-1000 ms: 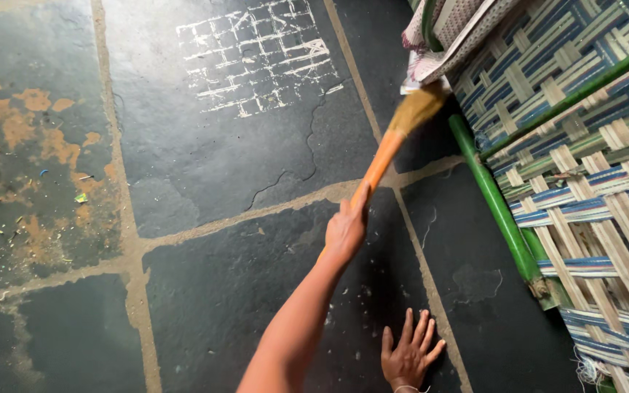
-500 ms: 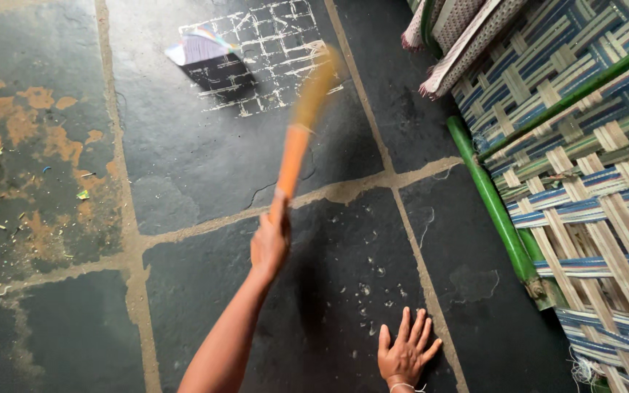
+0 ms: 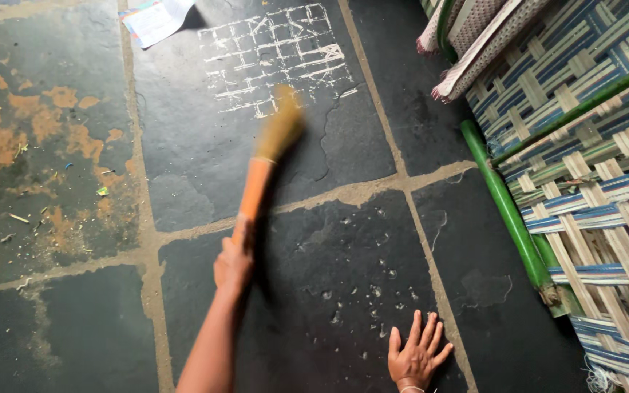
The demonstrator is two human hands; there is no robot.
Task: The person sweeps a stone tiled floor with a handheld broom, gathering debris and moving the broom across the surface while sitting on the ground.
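Head view, downward onto a dark stone floor (image 3: pixel 205 342) with sandy joints.

1. Gripped broom (image 3: pixel 258 185) at the lower end of its orange handle with left hand (image 3: pixel 233 263); fingers wrapped fully closed around the handle, arm reaching up from the bottom edge.
2. Held broom tilted up and to the right, straw-coloured bristle head blurred, just below the chalk grid (image 3: pixel 278 54) drawn on the slab. Could not tell whether the bristles touched the floor.
3. Pressed right hand (image 3: pixel 416 356) flat on the floor at lower right, palm down, fingers spread wide, holding nothing, well apart from the broom.
4. Noted pale specks (image 3: pixel 373 291) scattered on the slab between the two hands.
5. Noted fine litter (image 3: pixel 38 218) over the orange-stained slab at left.
6. Noted paper sheet (image 3: pixel 156 18) lying at the top edge, left of the chalk grid.
7. Noted woven cot (image 3: pixel 606 211) with blue and cream strapping at right, its green frame tube (image 3: pixel 507 211) running down beside the floor joint, and patterned cloth (image 3: pixel 475 36) draped over its upper corner.
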